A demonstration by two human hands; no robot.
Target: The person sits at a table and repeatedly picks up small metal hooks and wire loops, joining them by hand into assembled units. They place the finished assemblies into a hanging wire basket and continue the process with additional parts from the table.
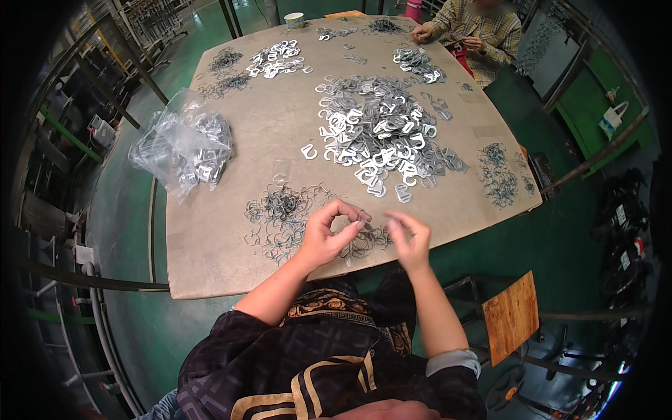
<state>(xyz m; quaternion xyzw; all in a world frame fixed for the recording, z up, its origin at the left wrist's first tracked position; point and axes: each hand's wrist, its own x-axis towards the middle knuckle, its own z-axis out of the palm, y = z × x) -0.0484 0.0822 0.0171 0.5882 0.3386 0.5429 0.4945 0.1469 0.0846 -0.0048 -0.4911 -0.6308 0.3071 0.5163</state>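
Observation:
My left hand (327, 234) is over the near edge of the table, thumb and forefinger pinched on a small metal piece whose shape is mostly hidden. Just to its right hovers my right hand (411, 241), fingers bent and the tips smeared by motion; whether it holds anything cannot be made out. Under and beside the left hand spreads a pile of thin bent wire clips (280, 210). Beyond both hands rises a large heap of flat silver metal hooks (378, 129), with a single hook (309, 152) lying at its left.
A clear plastic bag (185, 143) of metal parts rests on the table's left side. Smaller piles of wire clips (497, 175) and hooks (278, 59) dot the brown tabletop (259, 133). A co-worker in a checked shirt (490, 31) sits at the far right. A wooden board (511, 318) stands right of me.

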